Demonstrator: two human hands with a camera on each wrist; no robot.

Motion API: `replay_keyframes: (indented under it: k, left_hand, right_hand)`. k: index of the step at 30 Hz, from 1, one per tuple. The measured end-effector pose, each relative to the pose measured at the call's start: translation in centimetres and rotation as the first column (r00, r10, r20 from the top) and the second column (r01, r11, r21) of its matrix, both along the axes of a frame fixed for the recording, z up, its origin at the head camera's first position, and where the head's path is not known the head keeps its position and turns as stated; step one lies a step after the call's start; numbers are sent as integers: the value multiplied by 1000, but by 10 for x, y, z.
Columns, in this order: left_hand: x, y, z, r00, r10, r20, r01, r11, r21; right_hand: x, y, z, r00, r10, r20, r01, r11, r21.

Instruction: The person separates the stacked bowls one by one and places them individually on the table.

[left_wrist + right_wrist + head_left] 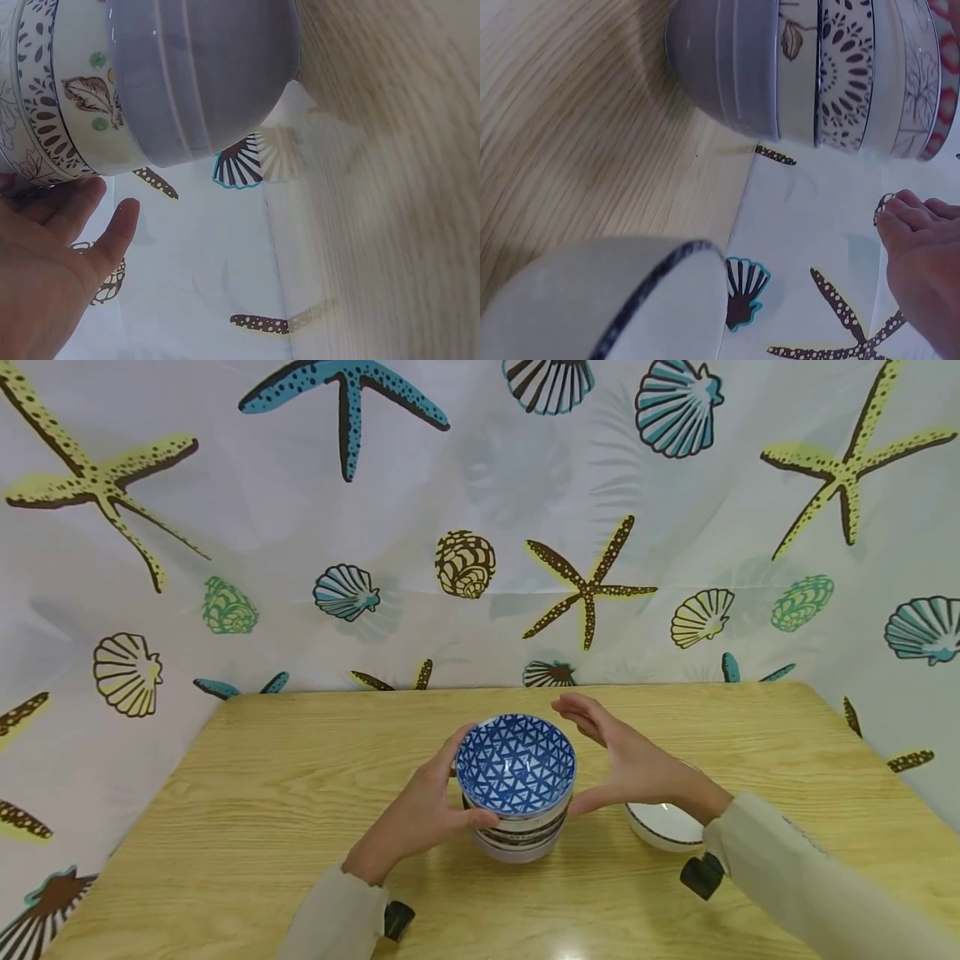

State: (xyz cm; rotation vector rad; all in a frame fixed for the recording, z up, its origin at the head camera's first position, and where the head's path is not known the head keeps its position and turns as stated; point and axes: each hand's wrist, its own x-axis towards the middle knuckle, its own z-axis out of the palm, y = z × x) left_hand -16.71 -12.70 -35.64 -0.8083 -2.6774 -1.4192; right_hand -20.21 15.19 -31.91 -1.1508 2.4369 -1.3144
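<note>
Backdrop [412, 643]: white cloth printed with starfish and seashells; counting round the clock from the bowls in the head view, with twelve pointing away from the person, a brown starfish [587, 590] sits at one o'clock, a blue one at eleven, a yellow one at ten.
Table [315, 768]: pale wood grain, its far edge meeting the cloth at twelve.
Stack of bowls [517, 837]: between the two hands, near the middle of the table; whether its base touches the wood is hard to tell.
Top bowl [516, 764]: blue and white triangles inside, facing up.
Bowls underneath: seen from the wrists, bands with dark petals and brown leaves, then a plain greyish-purple bottom bowl [727, 67].
Left hand [420, 810]: at nine o'clock, clasping the side of the stack, thumb across the front around seven, fingers behind around ten; the left wrist view shows one fingertip [124, 217] held off the bowls.
Right hand [630, 764]: at three o'clock, thumb and fingers spread well apart, fingers clear of the stack around one; whether the thumb touches, I cannot tell.
White bowl [663, 818]: just past three o'clock, right side up, dark rim, partly hidden under the right wrist.
Sleeves [810, 872]: cream, a small black gadget [702, 875] at each wrist.
</note>
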Motion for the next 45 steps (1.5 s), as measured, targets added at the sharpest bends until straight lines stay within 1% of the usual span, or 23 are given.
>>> replay_keyframes:
  k: [4,7,16,24,34,40,45]
  left_hand:
    - [0,-1,-1,1000,2,-1,-2,1000,2]
    - [0,-2,-1,1000,0,-1,0,1000,4]
    - [1,-2,1,1000,-4,6,4,1000,3]
    - [-1,-3,0,1000,-7,-4,7,1000,-12]
    - [0,-2,1,1000,-12,-14,12,1000,-7]
    - [0,-2,1,1000,-7,-28,6,1000,-11]
    - [-1,-3,-1,1000,-13,-24,13,1000,-11]
  right_hand:
    - [1,-10,1,1000,14,20,-14,1000,8]
    - [1,-15,0,999,27,16,-27,1000,7]
    - [3,-28,4,999,38,-38,-37,999,29]
    - [3,-34,2,998,51,-25,-50,998,48]
    - [1,-36,1,995,88,-44,-85,995,58]
    - [2,-38,0,996,67,-54,-65,997,47]
    - [3,-39,-5,997,46,-55,-46,999,14]
